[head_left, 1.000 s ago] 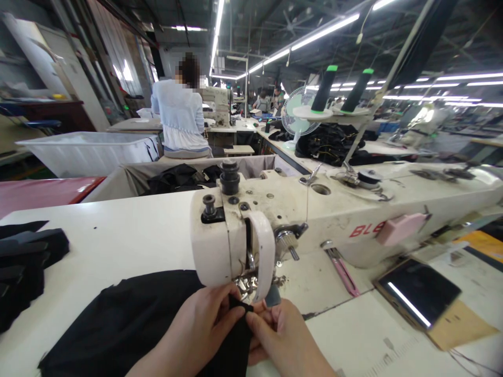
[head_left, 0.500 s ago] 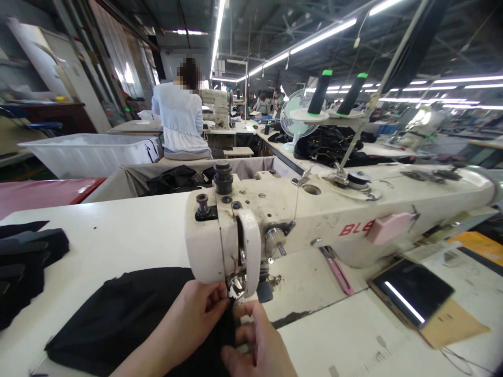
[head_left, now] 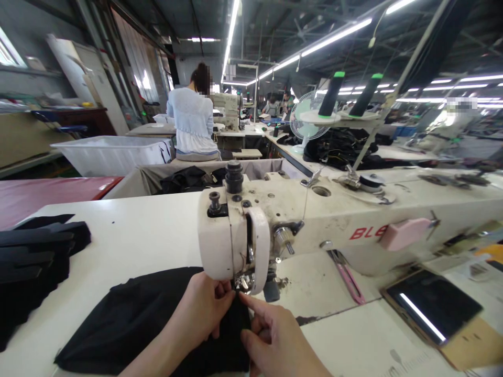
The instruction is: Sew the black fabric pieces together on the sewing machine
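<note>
A black piece of fabric (head_left: 137,319) lies on the white table in front of a cream sewing machine (head_left: 314,220). My left hand (head_left: 204,311) pinches the fabric's edge right under the machine's head, just left of the presser foot (head_left: 244,283). My right hand (head_left: 275,340) rests on the same fabric, its forefinger stretched toward the presser foot. The needle itself is hidden behind the machine head and my fingers.
A stack of black cut pieces (head_left: 35,262) sits at the table's left edge. A pink tool (head_left: 348,275) and a dark phone (head_left: 434,309) on cardboard lie right of the machine. A person in a pale top (head_left: 192,123) sits at a far table beside a white bin (head_left: 106,154).
Both hands have moved the fabric edge up under the presser foot. My right forefinger now points at the foot. The camera view has shifted slightly right and down.
</note>
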`<state>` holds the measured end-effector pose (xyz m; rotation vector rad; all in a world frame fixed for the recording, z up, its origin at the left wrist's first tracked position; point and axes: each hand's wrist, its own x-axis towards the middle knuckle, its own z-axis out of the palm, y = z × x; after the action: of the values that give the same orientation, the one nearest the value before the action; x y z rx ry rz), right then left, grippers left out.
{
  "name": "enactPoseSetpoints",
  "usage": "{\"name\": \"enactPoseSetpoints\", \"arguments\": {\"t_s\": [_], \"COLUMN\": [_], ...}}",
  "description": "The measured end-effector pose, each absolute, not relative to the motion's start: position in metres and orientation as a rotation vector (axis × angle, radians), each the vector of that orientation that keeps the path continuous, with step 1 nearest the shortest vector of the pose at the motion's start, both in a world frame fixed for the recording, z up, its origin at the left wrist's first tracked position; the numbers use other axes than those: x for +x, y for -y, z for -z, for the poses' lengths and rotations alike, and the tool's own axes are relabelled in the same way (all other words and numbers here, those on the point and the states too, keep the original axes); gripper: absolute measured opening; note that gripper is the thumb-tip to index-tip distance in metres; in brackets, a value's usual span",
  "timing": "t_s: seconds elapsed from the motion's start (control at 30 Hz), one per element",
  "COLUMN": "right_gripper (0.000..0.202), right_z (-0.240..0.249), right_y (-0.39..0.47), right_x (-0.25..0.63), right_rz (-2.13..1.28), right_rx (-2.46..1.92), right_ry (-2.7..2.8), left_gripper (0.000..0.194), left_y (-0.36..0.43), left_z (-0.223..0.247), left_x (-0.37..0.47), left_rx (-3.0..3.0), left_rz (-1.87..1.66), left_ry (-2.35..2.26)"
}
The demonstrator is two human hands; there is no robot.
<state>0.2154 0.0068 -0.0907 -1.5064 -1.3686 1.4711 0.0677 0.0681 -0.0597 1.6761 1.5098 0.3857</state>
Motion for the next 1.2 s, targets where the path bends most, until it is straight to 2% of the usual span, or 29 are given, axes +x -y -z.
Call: {"name": "enactPoseSetpoints", "arguments": {"t_s": [0.3, 0.47, 0.7, 0.93, 1.03, 1.13, 1.2], "right_gripper": [0.044, 0.040, 0.023, 0.036, 0.049, 0.067, 0.071], "right_z": [0.092, 0.106, 0.108, 0.107, 0.118, 0.123, 0.122], "right_y": [-0.013, -0.016, -0.018, -0.012, -0.004, 0.004, 0.009], "right_x": [0.212, 0.219, 0.222, 0.220, 0.221, 0.218, 0.214], "right_rz": [-1.404, -1.417, -1.509, -1.537, -1.529, -1.637, -1.708], "right_rx": [-1.599, -1.558, -1.395, -1.391, -1.321, -1.172, -1.118], "right_ry": [1.392, 1.400, 1.357, 1.208, 1.204, 1.176, 1.156], "left_gripper": [0.026, 0.021, 0.028, 0.028, 0.028, 0.055, 0.058], "left_y": [-0.073, -0.077, -0.075, -0.076, -0.056, -0.028, -0.016], "left_z": [0.064, 0.067, 0.067, 0.067, 0.064, 0.070, 0.075], "left_x": [0.066, 0.065, 0.066, 0.058, 0.040, 0.021, 0.015], "left_rx": [1.706, 1.718, 1.704, 1.771, 2.092, 2.756, 2.979], "left_rz": [-0.467, -0.530, -0.573, -0.693, -0.787, -0.524, -0.395], "left_ry": [-1.479, -1.445, -1.434, -1.454, -1.385, -1.241, -1.253]}}
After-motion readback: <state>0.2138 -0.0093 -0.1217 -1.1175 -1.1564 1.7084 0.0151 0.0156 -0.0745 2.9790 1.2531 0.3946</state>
